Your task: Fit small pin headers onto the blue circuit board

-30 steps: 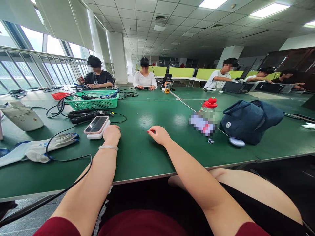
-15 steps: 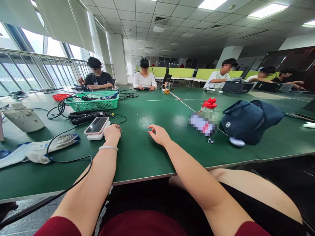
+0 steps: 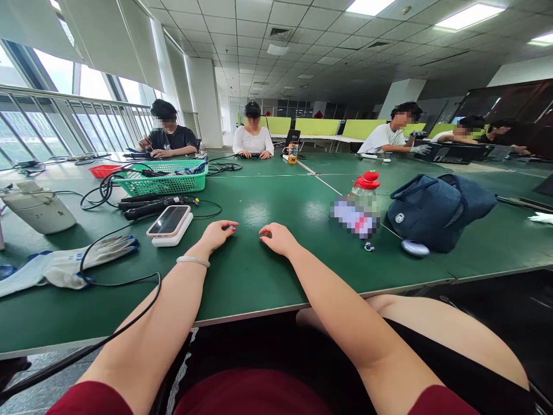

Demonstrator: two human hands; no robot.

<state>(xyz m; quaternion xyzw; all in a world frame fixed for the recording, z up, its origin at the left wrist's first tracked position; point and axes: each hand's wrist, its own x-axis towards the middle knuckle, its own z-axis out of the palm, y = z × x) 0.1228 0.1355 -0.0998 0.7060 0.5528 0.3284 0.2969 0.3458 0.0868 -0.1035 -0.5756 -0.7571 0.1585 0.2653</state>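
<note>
My left hand [image 3: 218,233] lies on the green table [image 3: 259,271] with its fingers stretched out toward the middle, holding nothing. A pale bangle sits on that wrist. Just left of it a phone in a pink case [image 3: 169,221] rests on a white power bank [image 3: 171,235]. My right hand [image 3: 279,237] rests on the table a short way to the right, fingers loosely curled, nothing in it. The two hands are close together but apart.
A white-and-blue glove [image 3: 64,262] and a black cable [image 3: 121,281] lie left. A green basket [image 3: 164,176], black tools [image 3: 149,204] and a white appliance [image 3: 38,207] stand behind. A red-capped bottle [image 3: 360,207] and dark blue bag [image 3: 438,210] are right. Other people sit across the table.
My left hand has moved right, away from the power bank, and its fingers have stretched out. My right hand has barely moved.
</note>
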